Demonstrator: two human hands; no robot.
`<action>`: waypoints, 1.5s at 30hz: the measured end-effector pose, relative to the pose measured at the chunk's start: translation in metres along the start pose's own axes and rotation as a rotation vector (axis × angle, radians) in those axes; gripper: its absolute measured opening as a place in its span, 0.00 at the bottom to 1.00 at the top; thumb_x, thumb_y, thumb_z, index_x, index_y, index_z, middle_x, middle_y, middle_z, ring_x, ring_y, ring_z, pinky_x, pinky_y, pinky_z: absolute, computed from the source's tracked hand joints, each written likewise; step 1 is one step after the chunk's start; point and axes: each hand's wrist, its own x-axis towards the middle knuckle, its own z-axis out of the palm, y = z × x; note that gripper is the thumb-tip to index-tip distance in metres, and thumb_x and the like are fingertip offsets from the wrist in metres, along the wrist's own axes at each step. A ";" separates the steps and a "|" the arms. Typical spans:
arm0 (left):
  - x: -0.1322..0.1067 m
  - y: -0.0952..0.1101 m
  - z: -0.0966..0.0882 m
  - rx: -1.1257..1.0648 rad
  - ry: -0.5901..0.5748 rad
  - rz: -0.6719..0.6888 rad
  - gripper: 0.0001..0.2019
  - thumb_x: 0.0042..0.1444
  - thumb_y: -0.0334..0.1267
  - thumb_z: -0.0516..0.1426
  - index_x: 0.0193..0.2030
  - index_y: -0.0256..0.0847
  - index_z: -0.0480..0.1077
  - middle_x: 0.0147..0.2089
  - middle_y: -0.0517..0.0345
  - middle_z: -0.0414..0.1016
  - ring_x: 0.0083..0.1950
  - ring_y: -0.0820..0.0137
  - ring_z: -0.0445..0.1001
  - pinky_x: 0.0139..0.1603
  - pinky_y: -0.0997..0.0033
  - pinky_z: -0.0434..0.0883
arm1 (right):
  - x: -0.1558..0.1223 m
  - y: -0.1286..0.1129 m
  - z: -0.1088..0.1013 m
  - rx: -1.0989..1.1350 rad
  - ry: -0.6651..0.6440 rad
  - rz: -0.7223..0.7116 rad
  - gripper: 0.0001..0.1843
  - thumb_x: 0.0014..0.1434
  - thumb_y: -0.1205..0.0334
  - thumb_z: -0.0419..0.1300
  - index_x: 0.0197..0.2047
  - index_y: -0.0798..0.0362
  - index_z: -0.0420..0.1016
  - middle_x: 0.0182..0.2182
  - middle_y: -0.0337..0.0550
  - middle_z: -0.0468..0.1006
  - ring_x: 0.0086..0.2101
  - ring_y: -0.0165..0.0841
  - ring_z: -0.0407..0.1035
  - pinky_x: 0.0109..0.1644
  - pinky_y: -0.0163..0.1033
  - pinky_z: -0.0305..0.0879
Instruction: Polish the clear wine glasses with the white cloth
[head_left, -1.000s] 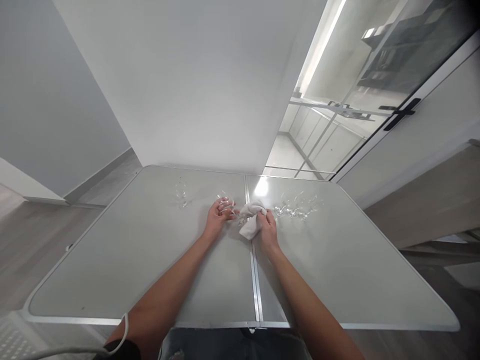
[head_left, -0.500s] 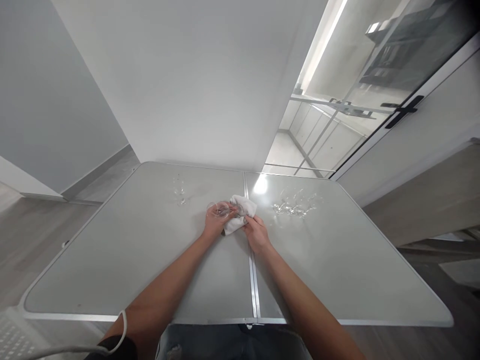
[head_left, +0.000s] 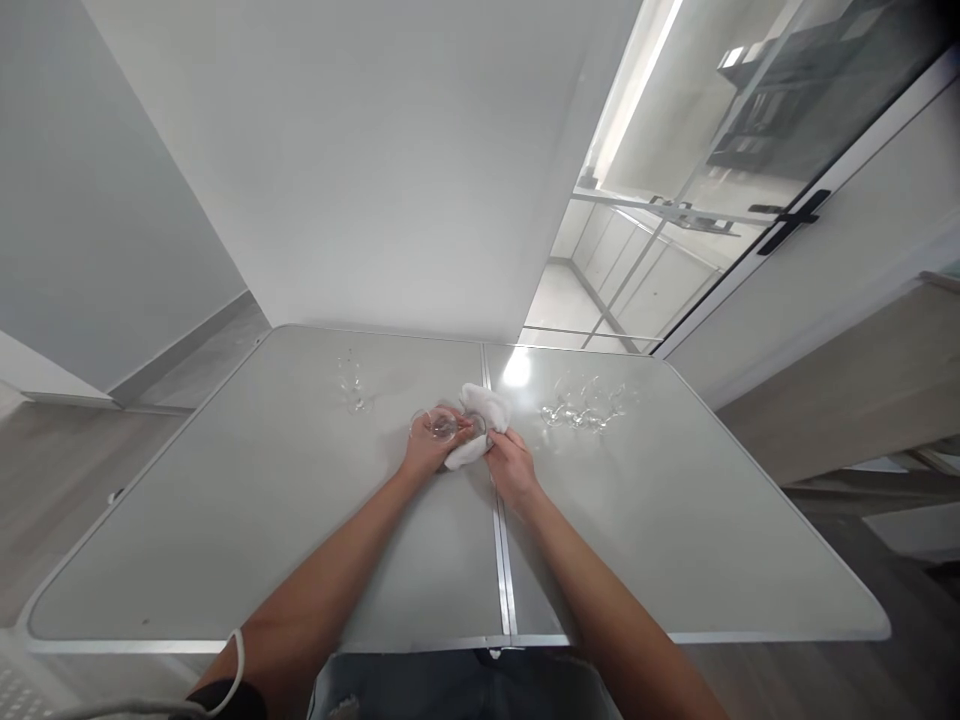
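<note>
Close to the table's middle seam, my left hand (head_left: 427, 447) is closed around a clear stemmed glass (head_left: 442, 425), which lies sideways with its bowl toward the left. A white cloth (head_left: 489, 407) is bunched around the glass's right end. My right hand (head_left: 513, 464) grips the cloth from the right, its fingertips partly hidden in the folds. Both hands are held just over the tabletop, almost touching each other.
A clear glass (head_left: 355, 390) stands on the left half of the table (head_left: 225, 520). Several more stemmed glasses (head_left: 581, 408) are grouped right of the seam. Behind the table rises a white wall (head_left: 375, 170); a glass-paned door (head_left: 660, 220) is at the right.
The cloth has shifted and bunched a little around the glass's end. Both hands keep their hold in nearly the same place. The whole view has moved slightly.
</note>
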 end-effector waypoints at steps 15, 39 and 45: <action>-0.001 -0.004 -0.001 -0.020 0.028 0.014 0.15 0.46 0.44 0.70 0.35 0.40 0.74 0.38 0.52 0.81 0.42 0.62 0.81 0.48 0.60 0.77 | -0.001 -0.003 0.001 -0.123 -0.032 0.003 0.13 0.50 0.57 0.69 0.39 0.53 0.81 0.36 0.45 0.82 0.38 0.37 0.74 0.44 0.41 0.69; 0.006 -0.001 -0.005 0.032 0.044 0.000 0.13 0.48 0.44 0.69 0.35 0.41 0.73 0.49 0.49 0.81 0.46 0.62 0.79 0.47 0.61 0.77 | -0.007 -0.038 -0.009 -0.785 -0.082 -0.447 0.16 0.53 0.62 0.63 0.46 0.48 0.72 0.39 0.38 0.76 0.32 0.29 0.69 0.39 0.36 0.66; 0.005 -0.002 -0.003 0.059 -0.146 0.012 0.13 0.40 0.44 0.72 0.31 0.41 0.80 0.55 0.45 0.77 0.56 0.53 0.76 0.48 0.60 0.77 | -0.002 -0.017 -0.011 -1.304 -0.171 -0.526 0.12 0.59 0.56 0.63 0.46 0.48 0.78 0.34 0.38 0.77 0.33 0.30 0.69 0.41 0.35 0.61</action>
